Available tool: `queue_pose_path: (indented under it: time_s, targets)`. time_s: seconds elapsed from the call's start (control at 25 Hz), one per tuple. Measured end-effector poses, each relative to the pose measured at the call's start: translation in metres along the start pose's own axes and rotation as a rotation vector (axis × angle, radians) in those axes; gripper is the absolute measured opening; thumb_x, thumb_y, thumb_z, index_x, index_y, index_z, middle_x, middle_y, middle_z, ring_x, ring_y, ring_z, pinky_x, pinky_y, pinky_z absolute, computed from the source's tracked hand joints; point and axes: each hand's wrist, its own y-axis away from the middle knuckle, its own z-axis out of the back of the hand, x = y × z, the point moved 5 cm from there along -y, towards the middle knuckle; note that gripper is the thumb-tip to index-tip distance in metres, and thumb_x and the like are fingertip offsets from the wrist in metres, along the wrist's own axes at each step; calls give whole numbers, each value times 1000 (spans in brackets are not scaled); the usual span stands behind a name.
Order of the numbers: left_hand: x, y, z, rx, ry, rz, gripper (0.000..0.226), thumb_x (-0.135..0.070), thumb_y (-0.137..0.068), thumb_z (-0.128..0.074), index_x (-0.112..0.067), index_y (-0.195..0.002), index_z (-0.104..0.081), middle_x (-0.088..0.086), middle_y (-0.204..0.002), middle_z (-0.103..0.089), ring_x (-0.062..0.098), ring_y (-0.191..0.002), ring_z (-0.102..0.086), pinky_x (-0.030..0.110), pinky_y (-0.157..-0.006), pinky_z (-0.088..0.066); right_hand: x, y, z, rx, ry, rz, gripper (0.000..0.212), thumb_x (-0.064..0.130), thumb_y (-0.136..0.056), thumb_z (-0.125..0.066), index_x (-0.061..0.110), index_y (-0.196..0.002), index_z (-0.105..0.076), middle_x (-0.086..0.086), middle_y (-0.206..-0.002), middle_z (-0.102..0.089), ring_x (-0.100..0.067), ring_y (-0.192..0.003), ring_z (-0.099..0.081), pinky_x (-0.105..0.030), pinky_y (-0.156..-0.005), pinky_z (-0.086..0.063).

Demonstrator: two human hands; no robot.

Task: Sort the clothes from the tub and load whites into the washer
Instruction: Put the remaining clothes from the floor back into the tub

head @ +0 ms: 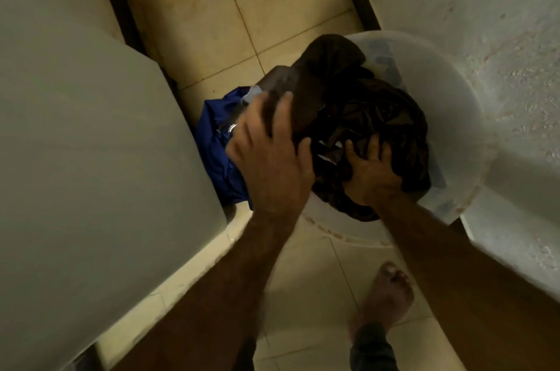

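The tub (451, 110) – pale, see-through plastic – stands on the floor against the right wall, heaped with brown cloth (363, 110) that spills over its near rim. The right hand (371, 169) digs into this heap, fingers curled and bunching the fabric in a grip. The left hand (269, 155) lies across a brown fold at the tub's left edge, fingers spread and fairly straight, a ring (232, 127) on one of them; motion blur smears the fingertips. Under and beside that hand a blue cloth (216, 143) sits crumpled on the floor, wedged between the tub and the washer (91, 143), whose plain white body fills the left side of the view.

The floor (272, 7) is cream tile with dark grout and brownish stains. It runs as a narrow strip between two dark skirtings. The wall (491, 13) on the right is white, rough plaster – faint reddish marks show on it. A bare foot (389, 289) stands on the tile near the tub.
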Motion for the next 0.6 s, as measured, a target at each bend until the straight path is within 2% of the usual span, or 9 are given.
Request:
queue_pose_path:
  time_s: [0.04, 0.08, 0.16, 0.24, 0.28, 0.36, 0.44, 0.52, 0.6]
  targets:
    - [12, -9, 6, -8, -9, 78, 75, -41, -86, -70, -27, -153, -41, 6, -159, -37, 30, -143, -36, 52, -111, -39, 4, 7, 4, -3, -3, -18, 84, 57, -90, -54, 44, -154, -1, -7, -163, 21, -40, -149, 14, -75, -109, -20]
    - [18, -18, 7, -13, -1, 84, 75, -35, -85, -73, -23, -153, -42, 6, -158, -41, 30, -141, -41, 51, -109, -42, 8, 12, 10, -17, -20, -39, 81, 57, -90, -54, 44, -154, -6, -7, -164, 18, -40, -150, 12, -76, -108, -19]
    - [16, -32, -5, -24, 28, -56, 53, -20, -87, -72, -16, -138, -61, 7, -134, -62, 32, -118, -57, 47, -93, -52, 19, 23, 26, -103, -67, -75, 72, 59, -89, -53, 44, -152, -22, -7, -165, 8, -38, -151, 7, -77, -108, -14]
    - [9, -35, -16, -39, 0, -164, 31, -8, -87, -68, -12, -117, -73, 8, -108, -68, 32, -96, -60, 48, -77, -55, 30, 35, 40, -256, -118, -82, 58, 56, -90, -53, 40, -144, -41, -9, -165, -9, -37, -151, -2, -74, -110, -10]
    - [8, -36, -19, -28, 7, -172, 27, -6, -86, -68, -11, -112, -74, 9, -104, -67, 32, -93, -60, 48, -75, -55, 33, 41, 48, -361, -145, -71, 53, 53, -90, -53, 36, -140, -48, -11, -162, -19, -36, -150, -10, -72, -112, -12]
    - [5, -38, -22, 12, 69, -151, 25, -4, -87, -69, -11, -110, -73, 10, -105, -67, 31, -95, -61, 46, -78, -57, 41, 58, 63, -613, -228, 18, 49, 49, -92, -52, 28, -136, -54, -11, -153, -39, -32, -143, -31, -63, -113, -26]
    - [0, -33, -20, 16, 162, -162, 23, -2, -88, -65, -11, -107, -74, 9, -105, -68, 29, -98, -62, 41, -83, -57, 48, 74, 83, -807, -468, 180, 49, 48, -97, -47, 19, -136, -55, -8, -143, -50, -25, -131, -47, -47, -108, -41]
    - [-5, -28, -11, -33, 241, -178, 22, -2, -90, -60, -10, -104, -75, 9, -102, -68, 26, -95, -62, 37, -81, -55, 50, 84, 101, -871, -714, 296, 48, 44, -99, -49, 16, -137, -54, -6, -138, -52, -19, -123, -53, -34, -101, -49]
    - [-4, -26, 0, -109, 303, -149, 23, -7, -92, -55, -9, -105, -75, 7, -99, -66, 22, -92, -61, 31, -80, -53, 55, 90, 111, -859, -700, 347, 52, 44, -97, -55, 18, -142, -49, -4, -140, -48, -17, -123, -54, -35, -98, -53]
